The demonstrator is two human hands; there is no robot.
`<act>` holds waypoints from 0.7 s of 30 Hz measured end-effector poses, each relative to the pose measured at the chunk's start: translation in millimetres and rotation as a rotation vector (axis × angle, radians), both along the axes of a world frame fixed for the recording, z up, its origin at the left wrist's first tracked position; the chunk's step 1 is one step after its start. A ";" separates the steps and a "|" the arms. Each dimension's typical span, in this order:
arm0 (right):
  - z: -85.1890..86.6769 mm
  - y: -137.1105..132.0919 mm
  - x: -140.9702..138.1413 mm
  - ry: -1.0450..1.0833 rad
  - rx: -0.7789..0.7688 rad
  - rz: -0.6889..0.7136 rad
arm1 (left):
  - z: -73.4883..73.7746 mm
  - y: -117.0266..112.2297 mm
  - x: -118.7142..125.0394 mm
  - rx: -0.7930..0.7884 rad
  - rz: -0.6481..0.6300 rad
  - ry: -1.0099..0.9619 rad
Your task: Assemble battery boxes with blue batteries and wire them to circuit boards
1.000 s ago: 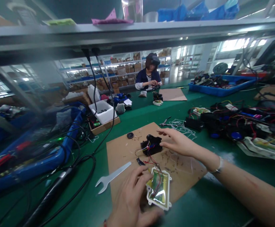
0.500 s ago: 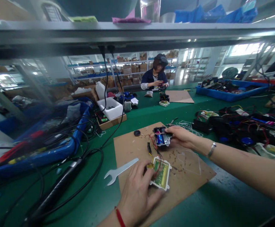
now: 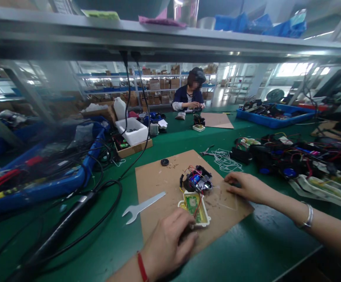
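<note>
My left hand point(image 3: 172, 239) lies at the near left corner of a white plastic housing point(image 3: 207, 220) with a green circuit board point(image 3: 194, 203) inside. Its fingertips are at the housing's edge, and the thumb stands apart. Wires run from the board to a black device part point(image 3: 201, 181) with a blue cylinder, resting just behind the housing on a cardboard sheet point(image 3: 155, 180). To the right, my right hand point(image 3: 246, 187) hovers over or rests on the sheet's edge, fingers loosely stretched, with nothing visible in them. Brown scraps are scattered between this hand and the device.
A wrench point(image 3: 143, 206) lies left of the housing, and a small round black part point(image 3: 165, 161) sits farther back. Pliers point(image 3: 208, 150) and white cord point(image 3: 226, 159) are behind the sheet. Blue bins point(image 3: 276, 122) and wired parts flank the bench. A co-worker point(image 3: 189, 94) sits opposite.
My right hand has let go of the black device part, now tipped down on the cardboard, and moved right. My left hand has drawn back toward the housing's near corner. The view has shifted slightly.
</note>
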State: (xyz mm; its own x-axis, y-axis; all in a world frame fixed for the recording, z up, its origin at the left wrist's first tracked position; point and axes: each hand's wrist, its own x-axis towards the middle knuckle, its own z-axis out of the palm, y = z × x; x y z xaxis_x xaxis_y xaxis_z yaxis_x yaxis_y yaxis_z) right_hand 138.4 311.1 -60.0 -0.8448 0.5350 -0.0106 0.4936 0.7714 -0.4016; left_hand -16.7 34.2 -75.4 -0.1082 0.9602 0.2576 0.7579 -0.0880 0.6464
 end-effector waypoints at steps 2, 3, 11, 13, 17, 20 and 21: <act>-11.9 4.5 6.0 -0.034 0.070 0.017 | -0.4 -0.1 3.7 0.018 -0.049 -0.014; -16.1 4.7 7.4 -0.038 0.097 0.017 | -0.7 0.0 4.7 0.034 -0.057 -0.015; 33.5 -29.7 9.4 0.088 -0.064 0.064 | 19.8 4.8 -2.4 0.257 0.096 0.026; 56.6 -47.8 6.6 0.132 -0.184 0.144 | 33.7 11.1 1.9 0.275 0.129 0.021; 83.9 -81.3 -6.9 0.184 -0.436 0.262 | 57.9 30.0 20.2 0.232 0.140 -0.065; 86.4 -93.0 -16.6 0.190 -0.715 0.317 | 65.5 40.3 28.0 0.171 0.148 -0.291; 84.8 -94.0 -18.4 0.192 -0.805 0.324 | 66.0 41.5 27.7 0.146 0.158 -0.383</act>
